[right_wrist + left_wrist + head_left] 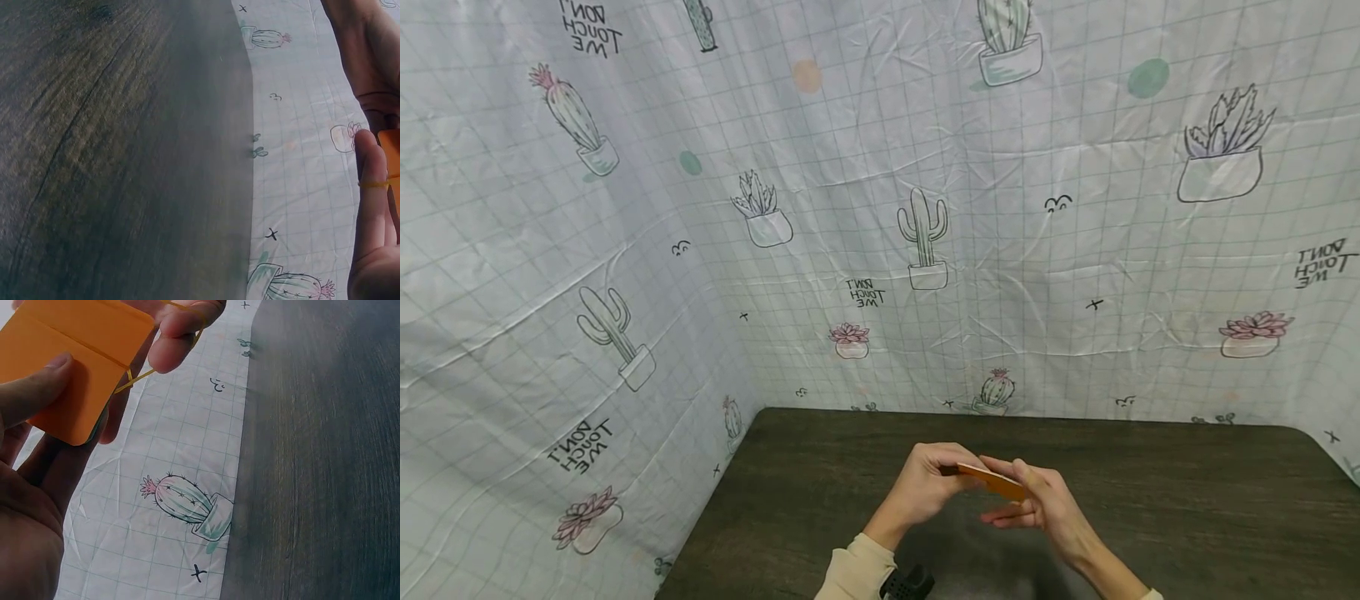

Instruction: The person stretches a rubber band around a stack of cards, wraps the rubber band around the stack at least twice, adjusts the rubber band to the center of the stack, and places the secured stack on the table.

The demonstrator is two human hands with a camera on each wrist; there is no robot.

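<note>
My left hand (928, 483) grips a small orange notebook (997, 482), held up above the table. In the left wrist view its thumb (50, 381) lies flat on the orange cover (94, 353), with the other fingers behind. A thin yellow elastic band (142, 377) runs from the notebook's edge around the fingertips of my right hand (1051, 507), which holds it stretched away from the cover. The right wrist view shows the band (374, 184) crossing a digit; only a sliver of the notebook (394, 156) appears there.
Below both hands lies a dark wood-grain table (1187, 500). A white grid cloth (865, 225) printed with cacti hangs behind it and along the left side. On the left wrist sits a black band or device (907, 582), below a cream sleeve (856, 569).
</note>
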